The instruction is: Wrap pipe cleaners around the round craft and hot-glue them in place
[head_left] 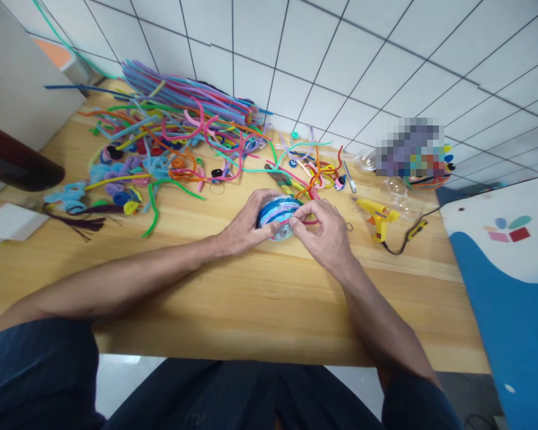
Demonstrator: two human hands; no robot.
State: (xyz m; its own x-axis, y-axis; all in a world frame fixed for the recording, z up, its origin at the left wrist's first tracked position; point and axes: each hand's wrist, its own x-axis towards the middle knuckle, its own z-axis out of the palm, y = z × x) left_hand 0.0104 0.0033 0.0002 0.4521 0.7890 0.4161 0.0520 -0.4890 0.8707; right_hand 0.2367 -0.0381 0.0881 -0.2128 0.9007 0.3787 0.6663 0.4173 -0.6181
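A round ball (277, 210) wrapped in bands of dark blue, light blue and lilac pipe cleaner is just above the table in front of me. My left hand (246, 224) is closed around its left side, thumb along the near face. At the right side of the ball, my right hand (323, 230) pinches a pink-red pipe cleaner (312, 223) that lies against the wrapped surface. The fingertips partly hide this strand. Just behind the ball lie scissors-like tools with dark and green parts (278, 175), and loose orange and red pipe cleaners (318, 173).
A large bundle of pipe cleaners (192, 95) lies by the tiled wall, with a tangled heap (161, 143) before it. To the right are a yellow glue gun (378, 216) with its cord, clear plastic balls (395, 188) and a marker-like pen (349, 178). A dark red cylinder (22, 158) stands left.
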